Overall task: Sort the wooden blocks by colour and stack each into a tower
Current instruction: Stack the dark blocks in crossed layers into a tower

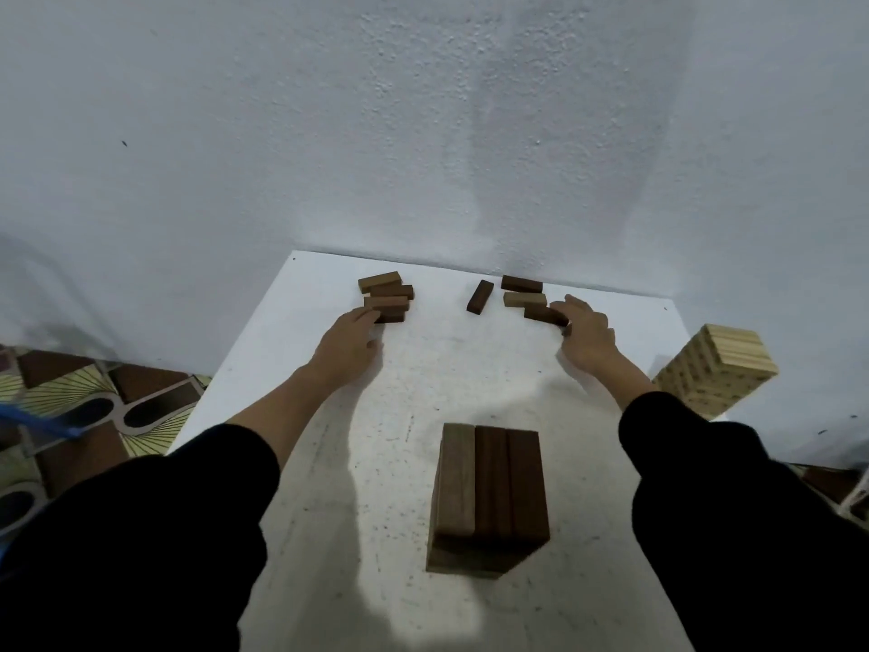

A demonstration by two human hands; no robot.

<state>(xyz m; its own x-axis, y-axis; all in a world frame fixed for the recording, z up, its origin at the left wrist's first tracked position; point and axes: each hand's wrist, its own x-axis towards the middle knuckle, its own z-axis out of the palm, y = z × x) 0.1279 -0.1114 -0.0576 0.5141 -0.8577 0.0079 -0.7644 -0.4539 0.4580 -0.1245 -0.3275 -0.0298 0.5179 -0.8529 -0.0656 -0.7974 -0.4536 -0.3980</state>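
A dark brown tower (489, 496) stands near the front of the white table (423, 378). At the right edge rises a tall light-wood tower (714, 374). Far left lies a small heap of blocks (388, 296), one light on top of dark ones; my left hand (348, 343) reaches to it, fingertips touching the lowest dark block. A single dark block (480, 297) lies in the far middle. To its right sit a dark block (521, 284), a light block (524, 299) and another dark block (543, 314), which my right hand (588, 334) grips at its end.
A pale wall rises directly behind the table's far edge. Patterned floor tiles (94, 397) show to the left, with a blue object (42, 423) at the left border. Black sleeves cover both forearms.
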